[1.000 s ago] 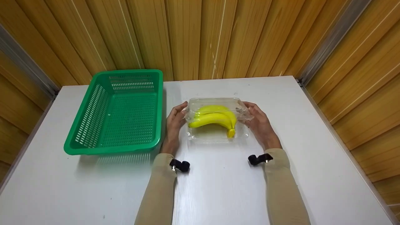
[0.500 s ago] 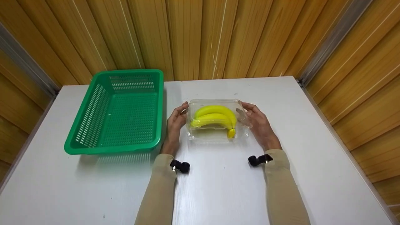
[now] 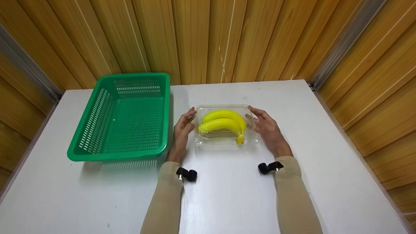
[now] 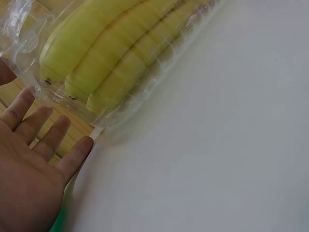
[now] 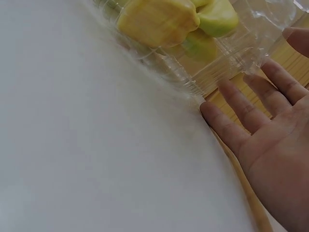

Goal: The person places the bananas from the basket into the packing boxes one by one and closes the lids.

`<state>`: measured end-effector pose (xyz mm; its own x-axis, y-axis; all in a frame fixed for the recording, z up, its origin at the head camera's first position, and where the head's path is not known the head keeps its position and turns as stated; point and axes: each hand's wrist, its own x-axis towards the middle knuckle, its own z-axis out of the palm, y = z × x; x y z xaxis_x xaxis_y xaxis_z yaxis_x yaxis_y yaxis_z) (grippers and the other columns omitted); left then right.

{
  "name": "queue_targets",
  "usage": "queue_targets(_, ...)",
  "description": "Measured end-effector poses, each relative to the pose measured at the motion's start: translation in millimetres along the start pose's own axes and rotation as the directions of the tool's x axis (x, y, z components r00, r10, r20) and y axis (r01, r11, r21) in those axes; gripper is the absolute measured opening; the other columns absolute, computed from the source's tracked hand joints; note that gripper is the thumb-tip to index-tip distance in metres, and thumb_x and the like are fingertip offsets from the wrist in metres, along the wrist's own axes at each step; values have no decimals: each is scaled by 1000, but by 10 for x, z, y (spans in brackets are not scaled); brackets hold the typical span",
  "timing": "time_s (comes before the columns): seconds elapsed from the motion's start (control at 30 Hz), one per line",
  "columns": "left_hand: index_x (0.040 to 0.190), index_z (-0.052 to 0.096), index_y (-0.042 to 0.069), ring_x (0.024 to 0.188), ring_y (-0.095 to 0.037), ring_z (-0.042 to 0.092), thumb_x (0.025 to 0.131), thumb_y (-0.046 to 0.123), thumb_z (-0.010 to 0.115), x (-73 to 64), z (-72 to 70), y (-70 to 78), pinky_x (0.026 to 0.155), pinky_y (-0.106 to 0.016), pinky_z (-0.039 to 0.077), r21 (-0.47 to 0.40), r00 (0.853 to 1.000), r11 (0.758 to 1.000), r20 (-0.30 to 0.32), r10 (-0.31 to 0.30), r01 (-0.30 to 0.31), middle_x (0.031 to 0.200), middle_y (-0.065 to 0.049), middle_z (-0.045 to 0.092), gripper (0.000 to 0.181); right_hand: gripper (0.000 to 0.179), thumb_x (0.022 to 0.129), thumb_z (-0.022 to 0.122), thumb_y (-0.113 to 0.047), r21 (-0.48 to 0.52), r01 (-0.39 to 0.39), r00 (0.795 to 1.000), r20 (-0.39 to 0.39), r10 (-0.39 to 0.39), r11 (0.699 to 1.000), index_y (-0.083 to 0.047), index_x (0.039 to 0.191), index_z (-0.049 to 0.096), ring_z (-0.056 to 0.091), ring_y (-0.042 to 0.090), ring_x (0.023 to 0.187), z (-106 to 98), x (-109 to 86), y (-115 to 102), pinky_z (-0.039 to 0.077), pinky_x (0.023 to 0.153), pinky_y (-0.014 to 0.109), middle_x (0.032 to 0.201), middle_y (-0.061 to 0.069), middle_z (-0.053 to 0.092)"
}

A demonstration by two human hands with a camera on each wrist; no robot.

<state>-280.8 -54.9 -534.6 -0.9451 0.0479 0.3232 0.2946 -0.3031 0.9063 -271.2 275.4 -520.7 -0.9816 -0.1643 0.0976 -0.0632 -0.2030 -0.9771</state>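
A clear plastic clamshell box [image 3: 213, 142] lies on the white table, with a bunch of yellow bananas [image 3: 222, 123] inside and the stem end at its near right. The lid covers the bananas; whether its front edge is fastened cannot be told. My left hand [image 3: 182, 133] is at the box's left end, fingers fairly straight and the tips at its side. At the opposite end is my right hand [image 3: 271, 131], its fingers also extended along the box. Both wrist views show the palms [image 4: 29, 179] facing the box, with fingertips beside or against the plastic.
A green perforated plastic basket [image 3: 165, 130] stands left of the box, close to my left hand. The white table [image 3: 227, 195] reaches back to a wood-look panel wall [image 3: 191, 42]. Another such wall [image 3: 390, 123] rises along the right side.
The box lid has swung down towards me over the bananas, its front edge now lower. Both hands have stayed at the box's ends, with slight finger movement.
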Motion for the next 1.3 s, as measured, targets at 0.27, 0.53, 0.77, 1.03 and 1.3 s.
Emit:
queue_targets(0.27,140,51,-19,147,-48,42,90,-8,49,-41,-21,36,120,-55,37,16,1000,1000,16,-5,4,163,-31,37,51,49,109,52,-11,-32,-35,999,-11,35,999,-4,157,45,42,31,151,-14,-5,-14,34,123,47,166,6,41)
queue_targets(0.53,145,50,-16,139,-47,50,92,-6,51,-110,-29,101,110,-42,49,64,997,996,26,-70,68,155,-30,48,54,53,109,54,-10,-132,-100,995,5,102,986,-6,161,44,38,29,152,-73,-60,-97,34,123,47,167,10,40)
queue_targets(0.77,146,52,-12,134,-43,56,92,-3,53,-178,-46,152,103,-35,52,127,993,986,34,-112,107,150,-27,55,54,61,105,68,-20,-253,-146,987,26,158,956,-10,161,46,42,28,149,-140,-133,-199,46,113,33,163,11,45)
queue_targets(1.03,146,51,-13,130,-43,59,96,-2,58,-245,-73,178,103,-36,53,131,991,986,72,-117,107,152,-29,53,52,63,102,72,-19,-350,-157,981,56,188,923,-14,160,49,53,33,138,-189,-186,-297,52,104,30,155,15,51)
queue_targets(1.3,148,55,-7,123,-38,65,93,1,65,-279,-149,240,94,-31,56,173,983,976,105,-151,131,153,-23,55,56,69,98,79,-25,-424,-204,964,69,256,882,-17,160,50,54,31,137,-189,-203,-420,55,101,31,156,14,52)
